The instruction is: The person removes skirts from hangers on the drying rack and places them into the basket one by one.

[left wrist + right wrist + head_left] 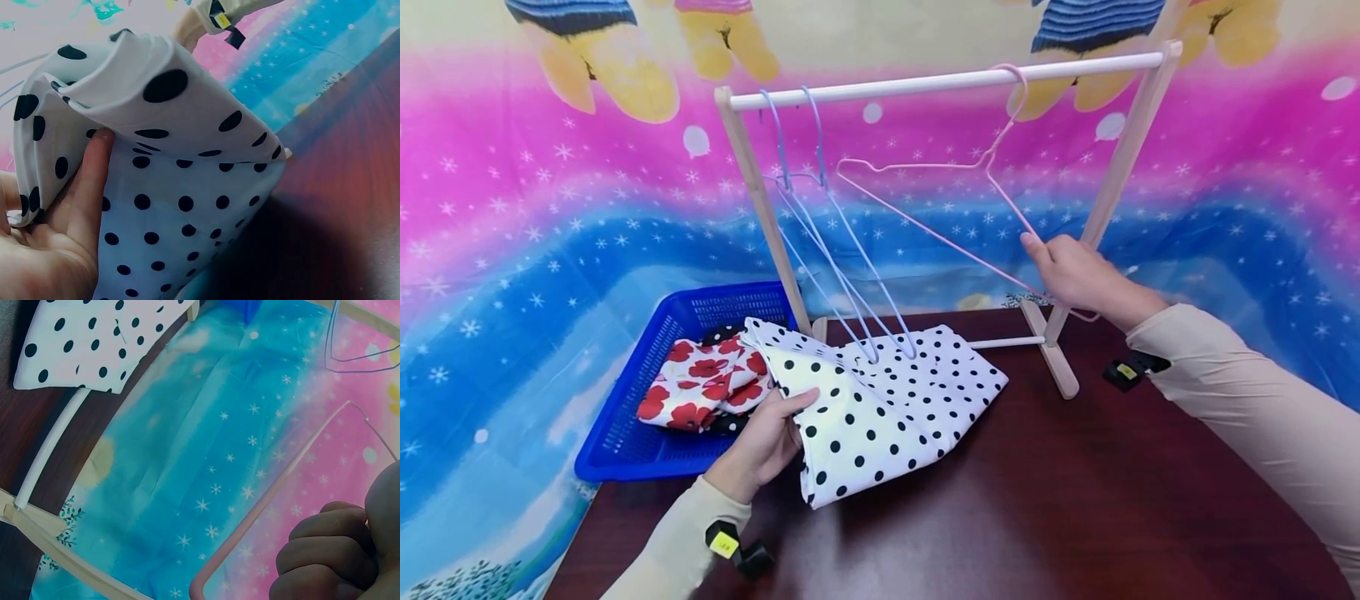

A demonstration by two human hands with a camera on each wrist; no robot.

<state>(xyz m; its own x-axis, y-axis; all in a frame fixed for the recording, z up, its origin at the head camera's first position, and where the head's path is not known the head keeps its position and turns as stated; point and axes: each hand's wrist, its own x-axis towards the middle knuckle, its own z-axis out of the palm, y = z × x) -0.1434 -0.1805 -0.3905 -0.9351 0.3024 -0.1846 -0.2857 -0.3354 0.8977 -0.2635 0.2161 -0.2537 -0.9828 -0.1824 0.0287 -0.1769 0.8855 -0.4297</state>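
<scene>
A folded white cloth with black polka dots [880,408] is held up over the table by my left hand [769,442], thumb on top. In the left wrist view, the fingers [94,181] reach beneath a fold of that fabric [187,194]. My right hand [1078,275] grips the right side of a pink hanger [917,221], whose hook loops over the rack's white rail. Curled fingers [325,556] show in the right wrist view, near the hanger's bare lower bar [269,494].
Two blue hangers [838,242] hang at the left of the wooden rack [1116,158], their lower ends overlapping the dotted cloth. A blue basket [606,425] on the left holds a red-flowered cloth [700,383] and black dotted fabric. Everything stands on a dark table [1075,492] before a patterned backdrop.
</scene>
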